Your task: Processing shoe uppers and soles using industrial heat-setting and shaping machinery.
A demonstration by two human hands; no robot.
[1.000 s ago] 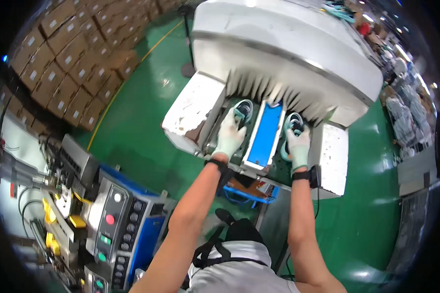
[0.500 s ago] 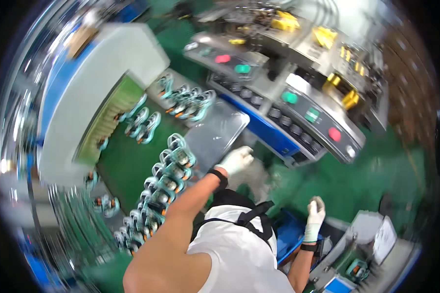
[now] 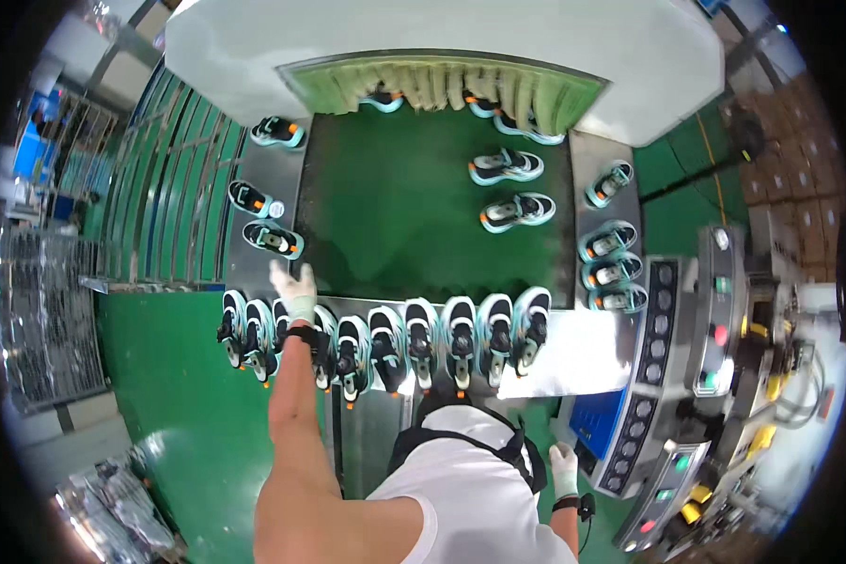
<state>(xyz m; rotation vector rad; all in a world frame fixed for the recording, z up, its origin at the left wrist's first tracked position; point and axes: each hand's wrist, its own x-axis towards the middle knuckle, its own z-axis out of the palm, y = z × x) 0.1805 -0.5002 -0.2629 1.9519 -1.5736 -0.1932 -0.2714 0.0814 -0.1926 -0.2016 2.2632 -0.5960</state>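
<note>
White-gloved, my left hand (image 3: 294, 291) reaches out open, fingers spread, with nothing in it. Just beyond its fingertips lies a black, white and mint sneaker (image 3: 273, 240) on the left metal ledge. Below that hand, partly behind my wrist, a row of similar sneakers (image 3: 421, 340) lines the near ledge, with orange tabs toward me. My right hand (image 3: 563, 470), also gloved, hangs low at my right side beside the machine. Its fingers look loosely extended and hold nothing visible.
A green conveyor belt (image 3: 432, 216) carries sneakers from under a curtained tunnel opening (image 3: 442, 80). More sneakers (image 3: 613, 271) sit on the right ledge. Machines with button panels (image 3: 663, 493) stand close on my right. A metal roller rack (image 3: 174, 169) is at far left.
My view has swung left from the machines to face the conveyor. My left hand now extends over the left end of the sneaker row. My right hand stays low at my side.
</note>
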